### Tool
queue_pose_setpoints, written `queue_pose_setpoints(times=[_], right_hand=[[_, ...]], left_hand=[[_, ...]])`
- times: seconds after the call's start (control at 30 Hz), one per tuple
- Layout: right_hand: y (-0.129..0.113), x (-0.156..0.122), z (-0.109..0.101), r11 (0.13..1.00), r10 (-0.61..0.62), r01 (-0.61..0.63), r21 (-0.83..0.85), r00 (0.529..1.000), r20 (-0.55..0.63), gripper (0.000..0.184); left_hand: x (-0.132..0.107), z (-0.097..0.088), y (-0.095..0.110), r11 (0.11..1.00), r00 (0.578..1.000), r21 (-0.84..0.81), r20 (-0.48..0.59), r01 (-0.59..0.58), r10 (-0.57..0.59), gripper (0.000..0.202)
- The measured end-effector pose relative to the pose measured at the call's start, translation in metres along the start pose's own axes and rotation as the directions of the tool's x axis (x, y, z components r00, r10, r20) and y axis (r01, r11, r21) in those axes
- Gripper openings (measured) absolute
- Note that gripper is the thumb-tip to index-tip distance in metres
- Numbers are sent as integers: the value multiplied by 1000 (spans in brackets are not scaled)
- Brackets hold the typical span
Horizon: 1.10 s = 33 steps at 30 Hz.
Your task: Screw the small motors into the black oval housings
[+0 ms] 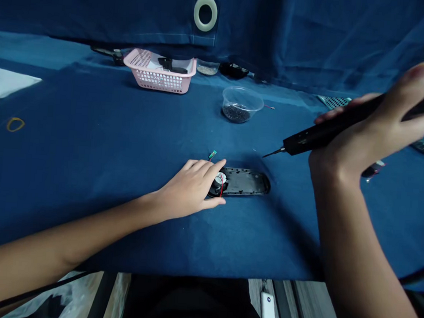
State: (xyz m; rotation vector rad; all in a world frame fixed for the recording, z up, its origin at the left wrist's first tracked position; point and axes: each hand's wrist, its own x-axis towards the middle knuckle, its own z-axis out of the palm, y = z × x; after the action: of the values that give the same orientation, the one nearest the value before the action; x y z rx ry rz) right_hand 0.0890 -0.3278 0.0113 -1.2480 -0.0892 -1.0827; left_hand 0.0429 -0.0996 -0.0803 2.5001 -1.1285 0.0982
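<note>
In the head view, the left hand (194, 189) lay flat-fingered over the left end of a black casing (248, 183) that rested near the middle of the blue-clothed table (88, 169). The thumb pinched its near edge and the forefinger its far edge, so the hand was clamped lightly on it. Just under the fingertips a small round part with a red wire (220, 181) sat inside the casing, and a tiny green board (213, 154) lay on the cloth just beyond the fingers. The right hand (375, 136) was raised to the right, wrapped around a black electric screwdriver (319, 133) whose thin tip pointed left and down, hanging above the cloth and apart from the casing. Farther back stood a clear cup of dark screws (242, 105) and a pink basket (159, 72). A yellow rubber band (15, 124) lay well off to the left.
</note>
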Motion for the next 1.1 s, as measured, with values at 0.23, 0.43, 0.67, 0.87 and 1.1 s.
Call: queue_pose_setpoints(times=[0.23,0.43,0.67,0.87,1.1], right_hand=[[65,6,-34,926,333,-370,-71,892,-306,31],[84,-6,-31,845,500,-534,-37,813,-299,20],[89,-7,-35,731,585,-653,-198,749,-310,11],[83,12,-61,465,696,-652,-599,687,-208,29],[77,26,-73,136,766,-429,-893,618,-180,45]], left_hand=[[-2,-7,1,984,998,-174,-46,40,-49,60],[-8,-20,1,887,978,-446,-97,125,-186,55],[-7,-31,2,788,960,-602,-121,132,-253,51],[-7,-31,0,790,955,-600,-137,131,-262,54],[-7,-32,1,793,957,-599,-153,110,-248,53]])
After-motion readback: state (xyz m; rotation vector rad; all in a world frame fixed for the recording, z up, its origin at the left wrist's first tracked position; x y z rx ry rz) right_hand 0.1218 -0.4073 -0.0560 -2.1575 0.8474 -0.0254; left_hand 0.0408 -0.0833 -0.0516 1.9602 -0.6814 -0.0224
